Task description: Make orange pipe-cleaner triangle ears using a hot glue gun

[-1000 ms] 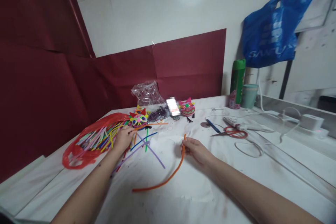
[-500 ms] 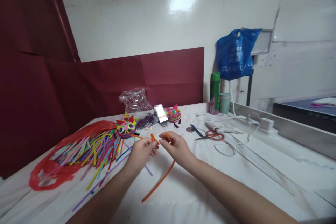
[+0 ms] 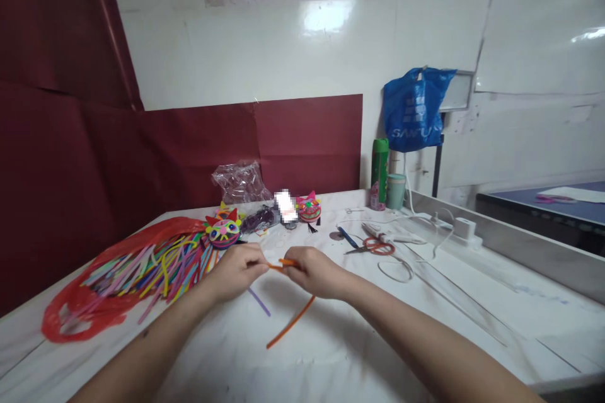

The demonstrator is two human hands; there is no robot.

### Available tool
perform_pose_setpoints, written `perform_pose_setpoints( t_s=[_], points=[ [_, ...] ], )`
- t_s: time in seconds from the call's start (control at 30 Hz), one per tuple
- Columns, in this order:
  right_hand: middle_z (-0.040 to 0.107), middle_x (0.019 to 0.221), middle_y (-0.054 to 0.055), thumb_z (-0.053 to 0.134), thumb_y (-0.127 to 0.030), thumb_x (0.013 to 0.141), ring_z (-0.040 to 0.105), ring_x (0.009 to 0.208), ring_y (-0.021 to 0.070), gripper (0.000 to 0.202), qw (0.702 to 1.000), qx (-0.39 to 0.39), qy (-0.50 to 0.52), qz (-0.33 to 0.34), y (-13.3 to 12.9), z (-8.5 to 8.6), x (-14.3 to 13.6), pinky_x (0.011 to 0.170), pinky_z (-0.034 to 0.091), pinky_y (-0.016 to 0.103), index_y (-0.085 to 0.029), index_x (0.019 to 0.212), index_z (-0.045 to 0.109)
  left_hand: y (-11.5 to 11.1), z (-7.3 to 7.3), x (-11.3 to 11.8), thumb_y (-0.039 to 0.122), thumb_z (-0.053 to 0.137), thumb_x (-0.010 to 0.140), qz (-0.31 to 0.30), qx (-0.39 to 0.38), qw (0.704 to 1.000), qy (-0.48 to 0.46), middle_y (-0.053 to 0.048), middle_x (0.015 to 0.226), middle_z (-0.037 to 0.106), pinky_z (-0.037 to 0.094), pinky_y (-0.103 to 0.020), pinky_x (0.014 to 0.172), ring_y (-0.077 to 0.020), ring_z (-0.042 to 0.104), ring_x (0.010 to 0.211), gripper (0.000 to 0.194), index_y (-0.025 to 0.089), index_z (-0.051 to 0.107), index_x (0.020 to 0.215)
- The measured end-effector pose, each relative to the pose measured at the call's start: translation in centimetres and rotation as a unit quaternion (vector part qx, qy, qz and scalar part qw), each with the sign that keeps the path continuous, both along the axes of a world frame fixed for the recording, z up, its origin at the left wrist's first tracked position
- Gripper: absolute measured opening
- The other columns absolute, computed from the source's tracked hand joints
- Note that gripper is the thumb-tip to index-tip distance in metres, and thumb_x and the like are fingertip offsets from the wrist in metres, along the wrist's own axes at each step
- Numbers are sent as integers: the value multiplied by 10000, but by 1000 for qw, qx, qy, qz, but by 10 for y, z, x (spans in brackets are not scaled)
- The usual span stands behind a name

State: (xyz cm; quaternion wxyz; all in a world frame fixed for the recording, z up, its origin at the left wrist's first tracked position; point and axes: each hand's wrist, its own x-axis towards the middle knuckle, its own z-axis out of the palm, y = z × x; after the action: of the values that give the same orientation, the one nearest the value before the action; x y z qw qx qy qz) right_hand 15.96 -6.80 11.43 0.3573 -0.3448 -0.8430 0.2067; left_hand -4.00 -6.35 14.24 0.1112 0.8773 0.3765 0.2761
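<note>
An orange pipe cleaner (image 3: 289, 325) runs between my two hands above the white table. My left hand (image 3: 240, 269) pinches one stretch of it, with the fingers closed. Close by on the right, my right hand (image 3: 316, 271) is closed on another part, and a short orange length shows between the hands. The pipe cleaner's long free end curves down below my right hand. A purple pipe cleaner (image 3: 259, 302) lies on the table below my left hand. Beyond my left forearm lie several coloured pipe cleaners (image 3: 155, 264) on a red plastic bag (image 3: 61, 321).
Two cat-faced craft balls (image 3: 223, 233) (image 3: 309, 209) sit toward the back. On the right are orange-handled scissors (image 3: 378, 245), a blue pen-like tool (image 3: 348, 237), a green can (image 3: 379, 170), a cup (image 3: 396, 192) and a white plug adapter (image 3: 464, 228) with cables.
My hands have closed in more firmly on the orange pipe cleaner, which is now drawn straighter between them. The bent orange pieces standing up at the fingertips are lower. The view has shifted slightly.
</note>
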Motion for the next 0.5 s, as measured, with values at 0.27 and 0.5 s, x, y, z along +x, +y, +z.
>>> perform_pose_setpoints(
  t_s=[0.27,0.5],
  points=[
    [429,491,-58,565,-374,734,276,434,61,255,936,-281,189,93,-13,9,-8,443,189,226,-176,604,472,-4,30,-14,340,596,688,57,-106,981,-150,7,578,544,356,-243,554,-132,464,566,184,172,643,630],
    [421,447,-67,653,-452,662,245,384,46,327,896,-324,292,84,-14,-4,-21,409,123,228,-171,612,493,-11,-7,5,314,642,653,69,-179,902,-386,15,572,550,372,-239,529,-110,481,526,191,147,638,745]
  ],
)
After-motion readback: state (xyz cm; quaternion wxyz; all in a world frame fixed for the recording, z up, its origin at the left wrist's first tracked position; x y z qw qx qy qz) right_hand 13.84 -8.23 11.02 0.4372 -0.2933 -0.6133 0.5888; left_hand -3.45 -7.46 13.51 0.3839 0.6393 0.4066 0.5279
